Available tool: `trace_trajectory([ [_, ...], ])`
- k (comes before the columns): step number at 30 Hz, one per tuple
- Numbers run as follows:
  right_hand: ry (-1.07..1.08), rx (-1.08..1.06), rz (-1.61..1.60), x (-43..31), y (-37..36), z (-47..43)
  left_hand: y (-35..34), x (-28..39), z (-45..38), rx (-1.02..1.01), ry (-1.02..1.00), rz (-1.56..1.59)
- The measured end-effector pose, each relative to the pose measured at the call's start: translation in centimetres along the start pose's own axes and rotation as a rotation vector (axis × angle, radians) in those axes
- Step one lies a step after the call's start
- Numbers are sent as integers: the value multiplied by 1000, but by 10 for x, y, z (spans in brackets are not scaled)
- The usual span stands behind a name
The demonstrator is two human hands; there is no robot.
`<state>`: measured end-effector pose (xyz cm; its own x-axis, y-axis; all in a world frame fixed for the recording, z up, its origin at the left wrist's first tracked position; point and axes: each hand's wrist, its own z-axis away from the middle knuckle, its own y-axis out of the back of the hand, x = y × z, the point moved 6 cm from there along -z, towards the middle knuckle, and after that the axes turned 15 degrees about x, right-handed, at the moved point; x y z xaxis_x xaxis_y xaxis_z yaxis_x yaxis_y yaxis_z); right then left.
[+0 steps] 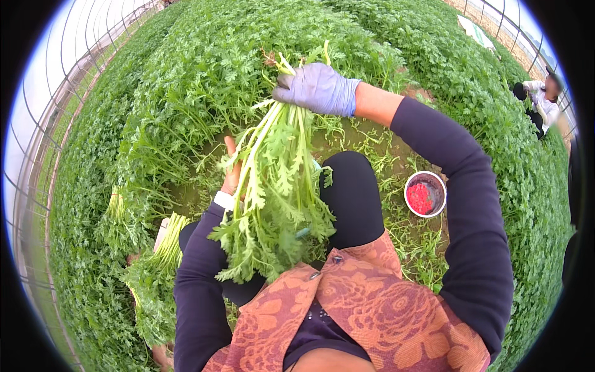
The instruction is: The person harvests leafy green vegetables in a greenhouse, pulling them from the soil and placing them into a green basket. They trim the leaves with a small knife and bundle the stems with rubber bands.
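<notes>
My right hand point(318, 88), in a thin purple-blue glove, grips a bunch of leafy greens point(279, 176) by the stems, close to the root end. The stems point away from me and the lobed leaves hang down towards my lap. Brown roots show at the top of the bunch. My left hand point(232, 174) is bare and sits at the left side of the leaves, with a finger raised. Most of it is hidden behind the greens, so its hold is unclear. Both my knees are bent, and the leaves partly cover the left one.
Cut greens point(172, 242) lie in a pile at my left, near a smaller tied bundle point(117, 204). A white bucket point(444, 197) with small red things stands right of my knee. Dense growing greens point(209, 60) surround me. Another person point(544, 104) crouches at far right.
</notes>
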<state>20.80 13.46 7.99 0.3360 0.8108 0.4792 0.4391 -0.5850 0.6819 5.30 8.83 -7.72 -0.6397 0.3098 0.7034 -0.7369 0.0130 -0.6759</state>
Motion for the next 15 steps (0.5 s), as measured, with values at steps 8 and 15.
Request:
trace_trajectory([
  [8,-3,-189,-124,5,-25,11,17,-12,5,-71,-7,-596],
  [15,-114,-262,-236,2,-22,16,42,-17,-17,7,18,-441],
])
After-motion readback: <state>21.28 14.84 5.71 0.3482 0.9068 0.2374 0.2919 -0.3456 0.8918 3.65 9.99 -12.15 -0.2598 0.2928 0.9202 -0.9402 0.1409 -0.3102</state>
